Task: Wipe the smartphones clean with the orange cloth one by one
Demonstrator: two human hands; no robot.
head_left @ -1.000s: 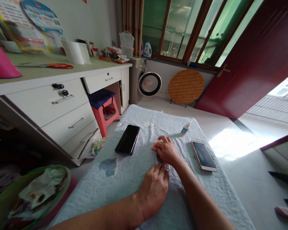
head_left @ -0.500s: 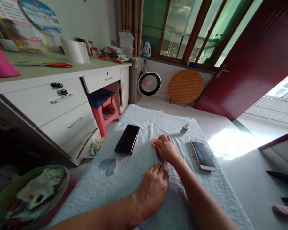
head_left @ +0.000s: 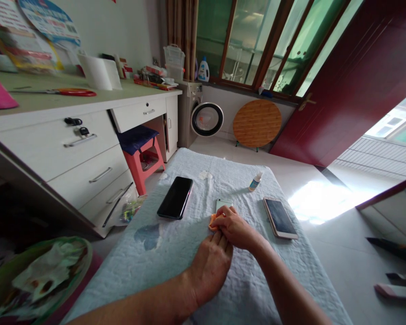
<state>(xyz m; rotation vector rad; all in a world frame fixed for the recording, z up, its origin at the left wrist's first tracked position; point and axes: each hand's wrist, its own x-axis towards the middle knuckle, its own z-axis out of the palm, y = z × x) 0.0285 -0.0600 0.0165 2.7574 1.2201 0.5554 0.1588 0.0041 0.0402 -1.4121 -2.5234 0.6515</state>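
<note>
A pale phone (head_left: 224,204) lies flat on the blue cloth, its far end showing and the rest under my hands. My right hand (head_left: 236,226) is closed on a small orange cloth (head_left: 212,223) and presses it against the phone. At the near end, my left hand (head_left: 211,262) curls its fingers over the phone, their tips close to my right hand. To the left rests a black phone (head_left: 176,197), screen up. On the right are a white-framed phone (head_left: 280,217) and a small spray bottle (head_left: 255,182), which stands upright.
The light blue cloth (head_left: 186,162) covers the surface under the phones. A desk (head_left: 131,97) with drawers runs along the left, a pink stool (head_left: 142,167) beneath it. At lower left stands a filled waste bin (head_left: 88,257). Behind are an open washing machine (head_left: 189,97) and a round wooden tabletop (head_left: 257,122).
My right hand has slid the orange cloth toward me along the phone, uncovering its far end. My left hand stays at the near end. The view has shifted slightly.
</note>
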